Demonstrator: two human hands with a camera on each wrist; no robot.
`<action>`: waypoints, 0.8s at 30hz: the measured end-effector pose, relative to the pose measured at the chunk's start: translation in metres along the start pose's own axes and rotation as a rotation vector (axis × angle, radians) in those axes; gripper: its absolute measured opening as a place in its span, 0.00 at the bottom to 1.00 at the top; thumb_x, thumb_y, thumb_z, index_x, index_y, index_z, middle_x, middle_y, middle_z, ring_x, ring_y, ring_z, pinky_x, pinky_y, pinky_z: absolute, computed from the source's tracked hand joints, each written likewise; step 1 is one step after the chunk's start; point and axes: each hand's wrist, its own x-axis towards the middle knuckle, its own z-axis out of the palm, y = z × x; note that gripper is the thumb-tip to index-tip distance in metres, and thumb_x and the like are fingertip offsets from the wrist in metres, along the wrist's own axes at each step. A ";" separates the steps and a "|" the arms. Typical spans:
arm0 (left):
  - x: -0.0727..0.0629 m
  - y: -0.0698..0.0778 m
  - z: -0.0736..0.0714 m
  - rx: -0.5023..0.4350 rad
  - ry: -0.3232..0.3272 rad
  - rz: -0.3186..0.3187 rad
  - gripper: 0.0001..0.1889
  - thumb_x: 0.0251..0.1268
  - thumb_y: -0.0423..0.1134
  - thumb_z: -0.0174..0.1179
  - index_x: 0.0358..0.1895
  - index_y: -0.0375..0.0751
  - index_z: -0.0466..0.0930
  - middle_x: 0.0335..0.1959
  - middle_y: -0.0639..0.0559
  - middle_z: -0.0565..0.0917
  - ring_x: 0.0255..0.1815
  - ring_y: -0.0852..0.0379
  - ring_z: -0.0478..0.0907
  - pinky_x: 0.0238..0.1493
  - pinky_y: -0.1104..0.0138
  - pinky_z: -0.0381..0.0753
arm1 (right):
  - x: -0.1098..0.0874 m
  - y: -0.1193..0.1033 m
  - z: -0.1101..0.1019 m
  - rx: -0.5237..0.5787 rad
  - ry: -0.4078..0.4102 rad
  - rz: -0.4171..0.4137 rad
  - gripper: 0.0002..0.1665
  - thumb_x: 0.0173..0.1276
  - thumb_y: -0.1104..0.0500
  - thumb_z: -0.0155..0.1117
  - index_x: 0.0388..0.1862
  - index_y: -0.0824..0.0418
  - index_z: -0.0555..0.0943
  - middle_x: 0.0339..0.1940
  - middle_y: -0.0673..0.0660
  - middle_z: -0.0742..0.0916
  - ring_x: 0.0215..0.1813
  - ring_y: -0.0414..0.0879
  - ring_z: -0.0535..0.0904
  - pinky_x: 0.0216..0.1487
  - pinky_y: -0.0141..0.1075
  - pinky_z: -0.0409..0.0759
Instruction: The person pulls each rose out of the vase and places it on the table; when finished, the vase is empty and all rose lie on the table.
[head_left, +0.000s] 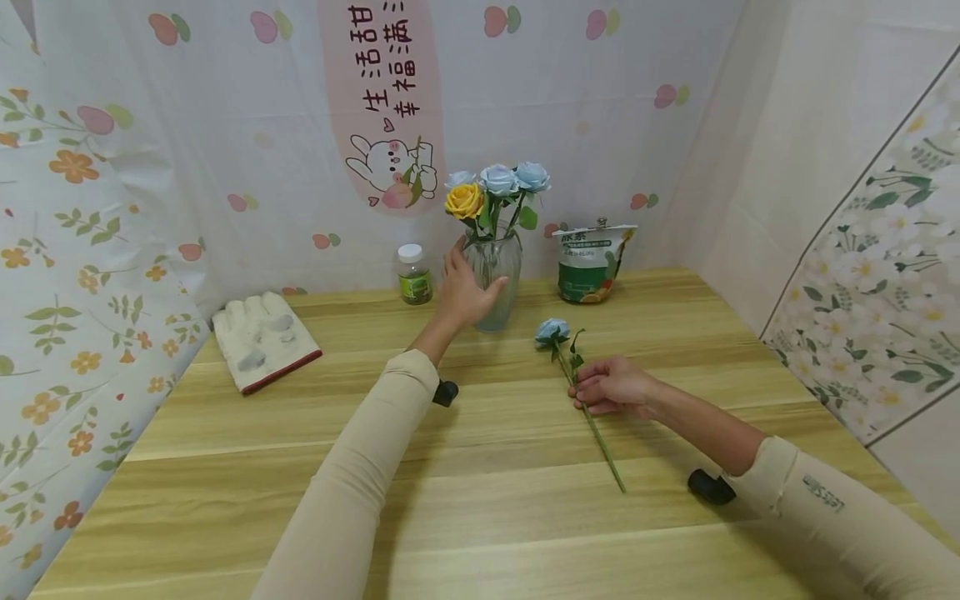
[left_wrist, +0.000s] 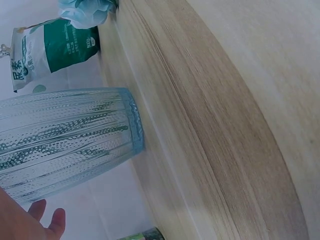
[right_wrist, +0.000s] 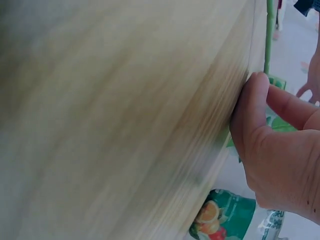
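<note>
My left hand (head_left: 465, 293) is at the left side of a clear ribbed glass vase (head_left: 507, 279), its thumb stretched across the front and its fingers extended up near the rim. In the left wrist view the fingers (left_wrist: 57, 222) look spread beside the glass vase (left_wrist: 70, 137). Several pale blue roses (head_left: 499, 179) and a yellow rose (head_left: 464, 201) stand in the vase. With thumb and fingers, my right hand (head_left: 617, 385) pinches the green stem of another blue rose (head_left: 552, 332), whose bloom points toward the vase. In the right wrist view the stem (right_wrist: 268, 45) passes by the fingertips.
Left of the vase stands a small white-lidded jar (head_left: 414, 275). A green and white pouch (head_left: 587, 265), clipped at its top, stands to the right. White work gloves (head_left: 262, 342) with a red cuff lie at the left. Patterned cloth (head_left: 262, 150) hangs behind the wooden table (head_left: 480, 517).
</note>
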 end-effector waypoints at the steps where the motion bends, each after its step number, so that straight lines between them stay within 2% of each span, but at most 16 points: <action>1: 0.000 0.000 0.000 0.005 0.000 -0.001 0.51 0.65 0.55 0.63 0.78 0.40 0.38 0.70 0.35 0.56 0.72 0.39 0.58 0.63 0.41 0.63 | 0.000 0.000 0.000 -0.003 -0.001 -0.001 0.30 0.68 0.72 0.59 0.65 0.79 0.61 0.45 0.58 0.87 0.42 0.44 0.86 0.40 0.35 0.84; 8: 0.000 -0.001 -0.001 0.018 -0.001 0.001 0.51 0.65 0.57 0.62 0.78 0.39 0.38 0.70 0.35 0.56 0.72 0.39 0.58 0.62 0.41 0.64 | -0.002 0.000 0.000 -0.006 0.005 -0.022 0.31 0.69 0.71 0.60 0.65 0.81 0.61 0.46 0.59 0.87 0.44 0.45 0.86 0.43 0.36 0.84; 18: -0.002 -0.001 0.001 0.019 -0.009 -0.010 0.51 0.65 0.58 0.61 0.78 0.41 0.37 0.70 0.36 0.56 0.71 0.40 0.58 0.61 0.42 0.66 | -0.009 0.002 -0.003 -0.095 0.012 -0.050 0.34 0.67 0.69 0.63 0.68 0.80 0.62 0.58 0.72 0.80 0.49 0.50 0.84 0.50 0.44 0.83; 24: -0.001 -0.003 0.001 0.012 0.002 -0.005 0.51 0.65 0.57 0.62 0.78 0.41 0.37 0.70 0.36 0.56 0.71 0.40 0.58 0.62 0.42 0.65 | -0.014 -0.001 -0.004 -0.142 0.043 -0.061 0.31 0.70 0.68 0.61 0.68 0.79 0.64 0.54 0.69 0.84 0.45 0.48 0.85 0.46 0.42 0.84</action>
